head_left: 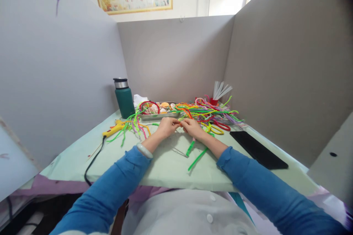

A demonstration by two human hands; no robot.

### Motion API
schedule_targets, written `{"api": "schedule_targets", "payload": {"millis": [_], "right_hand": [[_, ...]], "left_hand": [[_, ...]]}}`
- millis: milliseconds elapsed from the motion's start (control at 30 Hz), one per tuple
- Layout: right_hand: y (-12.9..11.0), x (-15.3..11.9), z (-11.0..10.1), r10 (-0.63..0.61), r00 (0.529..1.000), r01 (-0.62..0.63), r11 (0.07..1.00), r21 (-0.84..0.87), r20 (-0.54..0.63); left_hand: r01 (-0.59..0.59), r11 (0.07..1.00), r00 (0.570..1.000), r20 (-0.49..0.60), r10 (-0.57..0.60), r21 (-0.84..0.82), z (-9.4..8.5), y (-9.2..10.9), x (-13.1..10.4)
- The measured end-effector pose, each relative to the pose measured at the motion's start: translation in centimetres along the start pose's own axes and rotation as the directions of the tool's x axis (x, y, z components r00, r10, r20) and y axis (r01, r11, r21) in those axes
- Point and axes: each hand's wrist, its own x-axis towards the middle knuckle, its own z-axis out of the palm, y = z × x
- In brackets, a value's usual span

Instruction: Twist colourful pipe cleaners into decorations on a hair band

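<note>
My left hand point(167, 127) and my right hand point(192, 128) meet over the middle of the table, fingertips pinched close together. Between them shows a small bit of orange pipe cleaner point(180, 124), mostly covered by the fingers. Below my right hand lie a short fuzzy green piece point(190, 148) and a straight green pipe cleaner point(197, 159). A thin grey metal tool point(179, 152), perhaps tweezers, rests on the tabletop just left of them. Beyond the hands, a big pile of multicoloured pipe cleaners point(212, 112) spreads to the right.
A metal tray point(154, 116) of shells and small pieces stands behind the hands. Left are a yellow glue gun point(113, 129) with a black cord and a green bottle point(124, 99). Glue sticks point(220, 91) stand at back right, near a black flat slab point(256, 148). Grey partitions point(176, 58) enclose the table.
</note>
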Motion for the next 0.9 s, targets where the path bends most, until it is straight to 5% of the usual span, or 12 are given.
{"api": "schedule_targets", "payload": {"millis": [500, 900], "right_hand": [[-0.48, -0.18, -0.31, -0.04, 0.998, 0.042, 0.998, 0.045, -0.04], [-0.64, -0.49, -0.14, 0.014, 0.999, -0.017, 0.997, 0.07, 0.047]], "left_hand": [[0.137, 0.967, 0.989, -0.023, -0.146, -0.216, -0.55, 0.99, -0.17], [0.305, 0.841, 0.95, 0.204, -0.236, -0.446, -0.45, 0.38, -0.49]]}}
